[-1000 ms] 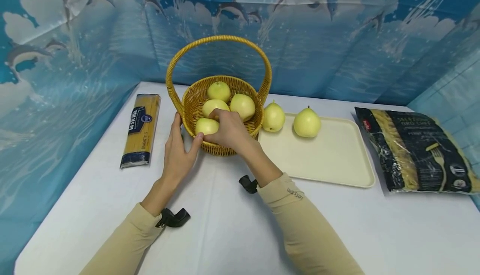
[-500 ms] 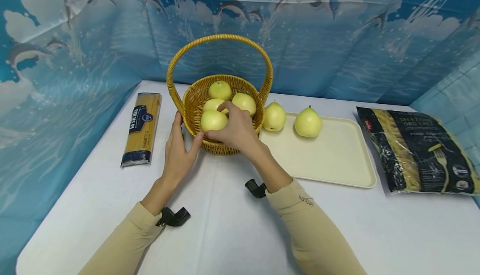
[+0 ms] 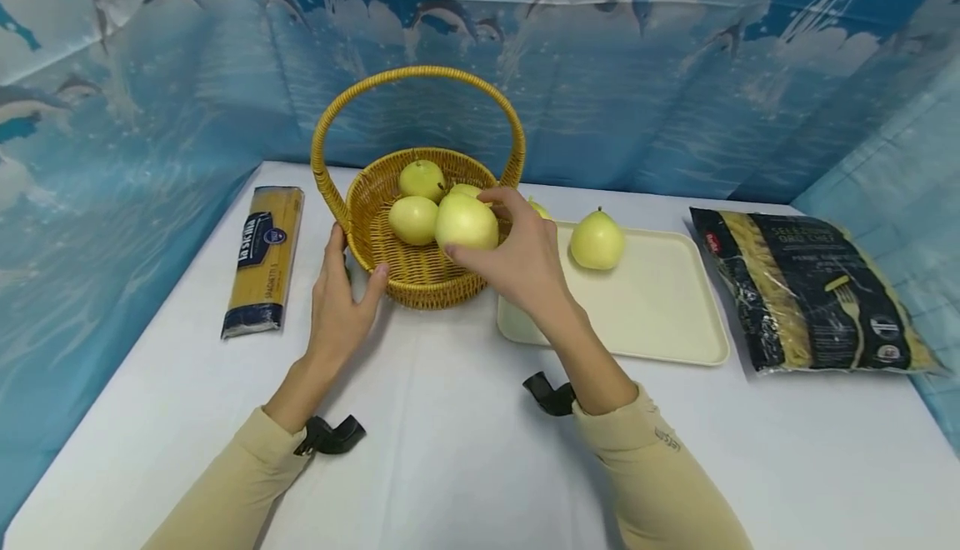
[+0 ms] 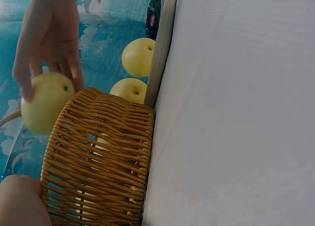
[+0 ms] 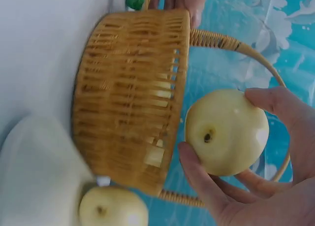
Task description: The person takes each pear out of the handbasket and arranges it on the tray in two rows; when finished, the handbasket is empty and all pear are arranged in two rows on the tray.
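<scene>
My right hand (image 3: 525,258) grips a yellow-green pear (image 3: 467,222), thumb on one side and fingers on the other. In the right wrist view the held pear (image 5: 227,132) is just above the rim of the wicker basket (image 5: 133,98). Inside the basket (image 3: 427,293) lie several other pears; one pear (image 3: 467,189) is partly hidden behind the held one. My left hand (image 3: 337,308) rests against the basket's left side, thumb spread at the front and fingers extended along the outside. The thumb (image 4: 22,199) touches the rim in the left wrist view.
Right of the basket, a cream tray (image 3: 660,317) carries a pear (image 3: 597,239); another pear (image 3: 538,208) is mostly hidden by my right hand. A spaghetti pack (image 3: 264,262) lies at left, a dark pasta bag (image 3: 810,292) at far right. The basket's tall handle (image 3: 420,72) arches overhead.
My right hand has lifted the pear from the front of the basket and moved it right, above the rim. My left hand stays at the basket's side. The head view has shifted slightly.
</scene>
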### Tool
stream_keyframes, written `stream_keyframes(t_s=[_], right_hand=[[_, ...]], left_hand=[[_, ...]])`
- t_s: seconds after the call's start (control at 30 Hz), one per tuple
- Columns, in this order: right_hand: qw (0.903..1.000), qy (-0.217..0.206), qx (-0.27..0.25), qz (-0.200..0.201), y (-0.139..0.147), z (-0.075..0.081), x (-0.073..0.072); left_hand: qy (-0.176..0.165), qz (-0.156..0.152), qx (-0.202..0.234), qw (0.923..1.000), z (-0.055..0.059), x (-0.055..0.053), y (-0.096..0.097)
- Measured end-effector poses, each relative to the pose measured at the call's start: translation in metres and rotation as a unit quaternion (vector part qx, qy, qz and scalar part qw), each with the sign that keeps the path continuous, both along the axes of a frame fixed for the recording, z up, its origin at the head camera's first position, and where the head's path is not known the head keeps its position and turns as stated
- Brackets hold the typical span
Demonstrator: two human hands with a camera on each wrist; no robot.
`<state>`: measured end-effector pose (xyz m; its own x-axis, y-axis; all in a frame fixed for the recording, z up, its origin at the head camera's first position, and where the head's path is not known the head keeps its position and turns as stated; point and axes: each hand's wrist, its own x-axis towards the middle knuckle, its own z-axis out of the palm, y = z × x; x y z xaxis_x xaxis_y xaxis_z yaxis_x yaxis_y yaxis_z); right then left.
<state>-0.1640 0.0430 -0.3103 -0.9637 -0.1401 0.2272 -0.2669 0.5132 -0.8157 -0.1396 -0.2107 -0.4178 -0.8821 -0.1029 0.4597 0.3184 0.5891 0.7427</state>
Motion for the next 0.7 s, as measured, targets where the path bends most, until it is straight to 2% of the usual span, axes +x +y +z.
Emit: stream_keyframes(t_s=[0.17,0.33,0.53,0.7], right_hand=[[0.9995,0.014,-0.019,-0.021,0.025,-0.008,0.008],[0.9968,0.046,-0.028,-0.059,0.050,-0.015,0.013],[0.9928,0.057,-0.032,-0.100,0.083,-0.006,0.010],[0.9874,0.053,-0.004,-0.149,0.119,-0.002,0.001]], left_hand=[[-0.001,-0.002,0.003,1.0000,0.000,0.000,0.001],[0.013,-0.002,-0.002,0.9999,0.004,0.001,0.000],[0.008,-0.001,-0.003,1.0000,0.004,0.001,0.001],[0.004,0.003,0.000,1.0000,0.001,0.002,0.001]])
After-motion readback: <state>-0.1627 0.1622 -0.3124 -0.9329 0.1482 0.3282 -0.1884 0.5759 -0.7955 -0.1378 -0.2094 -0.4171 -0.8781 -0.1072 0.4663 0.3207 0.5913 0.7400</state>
